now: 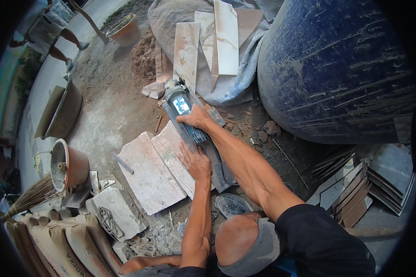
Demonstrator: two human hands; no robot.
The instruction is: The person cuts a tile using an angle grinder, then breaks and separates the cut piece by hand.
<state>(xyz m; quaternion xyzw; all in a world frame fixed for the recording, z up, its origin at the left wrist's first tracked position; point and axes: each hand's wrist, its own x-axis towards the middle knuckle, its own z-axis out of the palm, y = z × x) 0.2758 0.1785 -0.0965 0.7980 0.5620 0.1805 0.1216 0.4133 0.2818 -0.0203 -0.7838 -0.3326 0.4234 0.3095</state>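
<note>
My right hand [196, 117] is wrapped around a blue handheld power cutter [180, 102] with a metal front end. The cutter lies over a long dark grey board [222, 177]; its blade is hidden from here. My left hand [195, 162] presses flat with fingers spread on a pale, dusty tile piece [173, 154], just nearer to me than the tool. To the left of that piece lies a larger dusty tile slab [148, 177], with a short grey metal strip [123, 163] on its left edge.
Cut tile strips [186, 51] lie on a plastic sheet [238, 90] ahead. A big blue drum [333, 69] stands at right, above stacked tiles [351, 194]. Buckets [71, 164], a broom [30, 196] and cement sacks [69, 237] line the left. Another person [51, 32] is at far left.
</note>
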